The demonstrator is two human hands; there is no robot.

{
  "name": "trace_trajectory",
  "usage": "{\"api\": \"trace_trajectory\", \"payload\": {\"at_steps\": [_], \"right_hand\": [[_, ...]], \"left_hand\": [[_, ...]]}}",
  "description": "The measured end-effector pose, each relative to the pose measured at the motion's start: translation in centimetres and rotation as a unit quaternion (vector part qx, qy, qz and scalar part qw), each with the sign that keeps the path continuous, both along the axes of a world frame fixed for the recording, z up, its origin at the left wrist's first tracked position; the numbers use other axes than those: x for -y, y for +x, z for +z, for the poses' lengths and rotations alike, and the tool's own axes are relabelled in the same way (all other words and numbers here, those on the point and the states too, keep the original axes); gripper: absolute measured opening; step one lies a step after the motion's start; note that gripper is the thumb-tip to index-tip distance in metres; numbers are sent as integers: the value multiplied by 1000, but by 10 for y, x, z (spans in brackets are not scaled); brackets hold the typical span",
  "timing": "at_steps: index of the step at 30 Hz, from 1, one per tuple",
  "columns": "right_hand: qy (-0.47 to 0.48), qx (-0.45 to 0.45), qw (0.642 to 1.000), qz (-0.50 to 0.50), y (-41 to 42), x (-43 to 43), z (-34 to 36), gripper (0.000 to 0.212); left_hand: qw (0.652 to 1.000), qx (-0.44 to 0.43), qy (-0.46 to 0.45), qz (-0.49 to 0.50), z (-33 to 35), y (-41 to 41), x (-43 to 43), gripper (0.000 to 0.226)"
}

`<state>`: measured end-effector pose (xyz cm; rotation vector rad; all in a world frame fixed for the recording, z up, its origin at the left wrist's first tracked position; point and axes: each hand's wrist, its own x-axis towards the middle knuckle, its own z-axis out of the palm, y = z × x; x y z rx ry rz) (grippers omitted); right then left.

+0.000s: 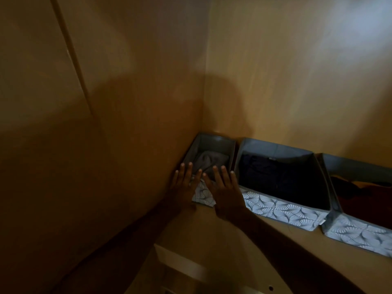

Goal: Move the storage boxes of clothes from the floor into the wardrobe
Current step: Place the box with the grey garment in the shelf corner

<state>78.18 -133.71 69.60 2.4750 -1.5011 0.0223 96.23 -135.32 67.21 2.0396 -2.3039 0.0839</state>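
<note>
Both palms flat, fingers spread: left hand and right hand pressing small box snug into wardrobe corner, beside middle box.

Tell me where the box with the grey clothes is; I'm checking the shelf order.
In the head view the grey-clothes box sits leftmost on the wardrobe shelf, in the corner beside the dark-clothes box, both hands flat on its front.

both grips flat, fingers spread
</note>
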Motion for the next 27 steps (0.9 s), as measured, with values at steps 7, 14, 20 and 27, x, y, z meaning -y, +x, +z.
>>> {"api": "trace_trajectory", "payload": {"at_steps": [7, 14, 20, 27], "right_hand": [[21, -6, 999, -33, 1, 27, 5, 123], [25, 5, 999, -35, 0, 40, 6, 112], [44, 15, 999, -16, -7, 34, 6, 107], [56, 201, 976, 66, -19, -15, -17, 84]], "left_hand": [[999, -18, -1, -27, -8, -2, 41, 133], [997, -3, -71, -18, -12, -11, 51, 86], [989, -48, -94, -104, -12, 4, 42, 131], [926, -373, -50, -14, -4, -7, -48, 85]]}}
